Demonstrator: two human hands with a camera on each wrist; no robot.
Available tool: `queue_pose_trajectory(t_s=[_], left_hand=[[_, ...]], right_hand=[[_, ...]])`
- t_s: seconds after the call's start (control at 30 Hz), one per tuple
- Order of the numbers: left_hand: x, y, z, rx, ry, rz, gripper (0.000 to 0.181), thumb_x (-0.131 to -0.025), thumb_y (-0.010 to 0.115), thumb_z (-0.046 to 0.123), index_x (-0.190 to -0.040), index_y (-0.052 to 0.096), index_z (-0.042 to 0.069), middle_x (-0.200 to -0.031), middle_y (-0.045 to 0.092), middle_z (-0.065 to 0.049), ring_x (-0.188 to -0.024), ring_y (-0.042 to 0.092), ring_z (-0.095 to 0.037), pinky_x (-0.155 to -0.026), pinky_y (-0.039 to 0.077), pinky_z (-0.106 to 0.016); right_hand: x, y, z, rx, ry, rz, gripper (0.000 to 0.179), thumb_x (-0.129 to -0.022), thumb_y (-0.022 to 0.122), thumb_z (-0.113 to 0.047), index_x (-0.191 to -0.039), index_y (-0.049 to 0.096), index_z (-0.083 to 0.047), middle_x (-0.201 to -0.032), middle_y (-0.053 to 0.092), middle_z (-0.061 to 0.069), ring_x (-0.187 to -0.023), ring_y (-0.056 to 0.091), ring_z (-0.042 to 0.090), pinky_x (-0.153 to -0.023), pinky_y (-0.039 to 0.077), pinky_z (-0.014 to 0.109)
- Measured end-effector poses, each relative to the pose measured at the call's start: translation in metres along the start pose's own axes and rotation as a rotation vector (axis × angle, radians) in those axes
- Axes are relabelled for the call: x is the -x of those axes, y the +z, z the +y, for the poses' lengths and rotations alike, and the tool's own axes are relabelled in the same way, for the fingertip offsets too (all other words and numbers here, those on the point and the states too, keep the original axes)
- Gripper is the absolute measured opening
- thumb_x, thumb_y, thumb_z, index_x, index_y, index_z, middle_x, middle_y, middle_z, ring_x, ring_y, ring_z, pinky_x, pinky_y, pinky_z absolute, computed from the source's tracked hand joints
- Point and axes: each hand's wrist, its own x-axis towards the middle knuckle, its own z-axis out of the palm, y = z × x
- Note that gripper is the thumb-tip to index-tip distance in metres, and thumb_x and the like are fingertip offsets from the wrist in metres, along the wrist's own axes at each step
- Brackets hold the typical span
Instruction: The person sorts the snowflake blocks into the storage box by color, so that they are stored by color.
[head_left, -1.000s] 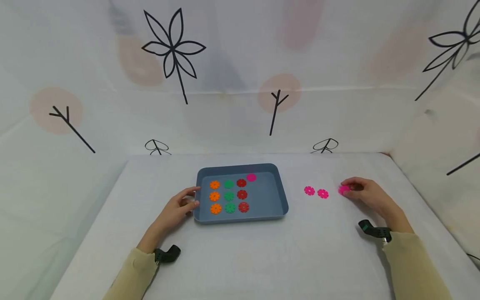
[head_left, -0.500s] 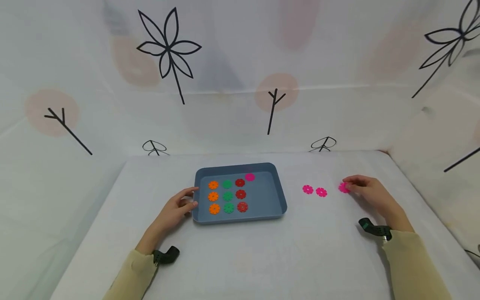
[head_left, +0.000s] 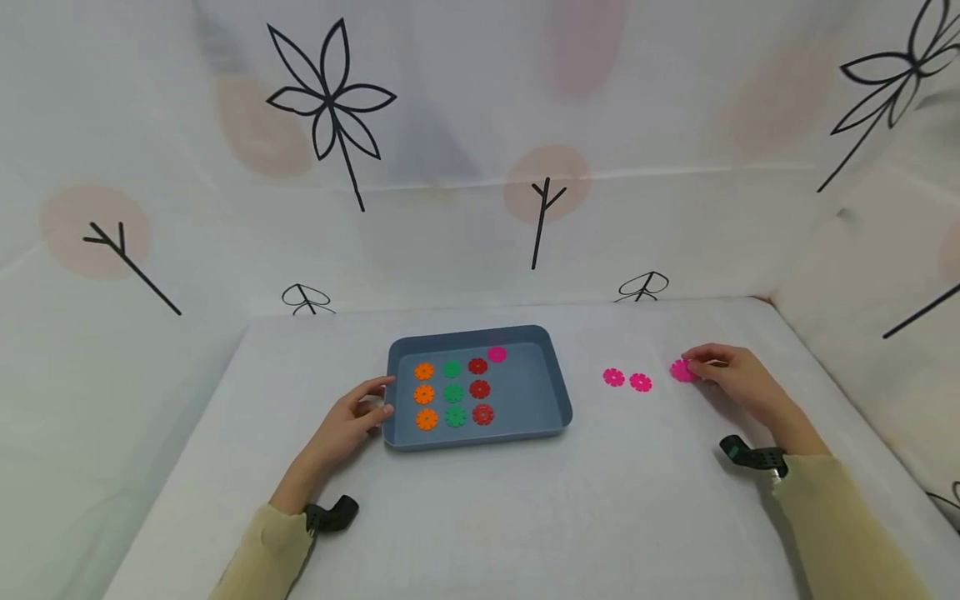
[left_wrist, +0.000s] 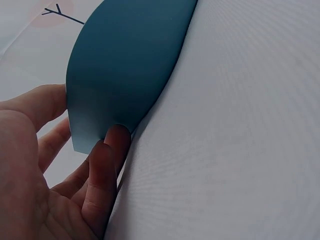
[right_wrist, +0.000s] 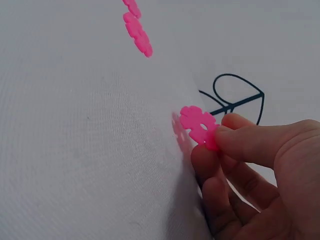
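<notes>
My right hand (head_left: 731, 379) pinches a pink notched interlocking disc (right_wrist: 192, 122) between thumb and fingertips, just off the white cloth. Left of it, two more pink discs (head_left: 613, 377) lie side by side. My left hand (head_left: 347, 421) holds the left edge of a blue-grey tray (head_left: 528, 400), thumb and index finger at the rim, other fingertips against its outer wall. In the tray stand columns of orange discs (head_left: 423, 394), green discs (head_left: 453, 392) and red discs (head_left: 479, 389). A pink disc (head_left: 497, 354) lies at the top, right of the red column.
White cloth (head_left: 480, 517) covers the table. A pale fabric backdrop (head_left: 435, 250) with black plant drawings rises behind and at both sides. Each wrist wears a black camera strap (head_left: 753, 454). A dark cable (head_left: 943, 500) shows at the right edge.
My right hand has lifted the pink disc and turned it slightly toward the tray. The left hand and tray stay together. The whole head view has shifted a little.
</notes>
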Motion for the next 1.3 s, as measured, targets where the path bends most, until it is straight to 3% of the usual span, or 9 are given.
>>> queue_pose_trajectory(t_s=[0.43, 0.6, 0.87, 1.3], left_hand=[[0.001, 0.000, 0.001, 0.007, -0.005, -0.006, 0.054, -0.098, 0.066, 0.028, -0.147, 0.048, 0.016, -0.135, 0.048, -0.017, -0.091, 0.059, -0.026, -0.075, 0.053, -0.030], [0.000, 0.000, 0.001, 0.002, -0.001, -0.005, 0.054, -0.098, 0.066, 0.028, -0.147, 0.048, 0.015, -0.135, 0.048, -0.017, -0.090, 0.059, -0.025, -0.075, 0.053, -0.030], [0.000, 0.000, 0.003, 0.005, -0.001, -0.005, 0.054, -0.098, 0.066, 0.028, -0.147, 0.049, 0.017, -0.135, 0.049, -0.016, -0.090, 0.059, -0.026, -0.074, 0.052, -0.030], [-0.001, -0.001, 0.001, -0.009, 0.008, -0.003, 0.053, -0.098, 0.066, 0.027, -0.146, 0.049, 0.013, -0.133, 0.049, -0.020, -0.089, 0.059, -0.023, -0.074, 0.052, -0.029]], right_hand=[[0.001, 0.010, -0.032, 0.059, -0.048, 0.029, 0.030, -0.100, 0.059, -0.019, -0.122, 0.065, 0.001, -0.122, 0.060, 0.023, -0.101, 0.057, 0.033, -0.072, 0.050, 0.026], [0.001, 0.015, -0.044, 0.066, -0.078, 0.023, 0.028, -0.100, 0.060, -0.015, -0.122, 0.066, 0.001, -0.125, 0.060, 0.025, -0.106, 0.058, 0.038, -0.076, 0.050, 0.025], [-0.002, 0.023, -0.061, 0.051, -0.137, -0.002, 0.027, -0.099, 0.062, -0.013, -0.122, 0.066, 0.001, -0.121, 0.062, 0.023, -0.103, 0.060, 0.035, -0.076, 0.051, 0.024], [-0.014, 0.043, -0.108, 0.027, -0.214, -0.073, 0.028, -0.095, 0.066, -0.010, -0.122, 0.067, -0.004, -0.115, 0.065, 0.015, -0.104, 0.061, 0.034, -0.083, 0.055, 0.043]])
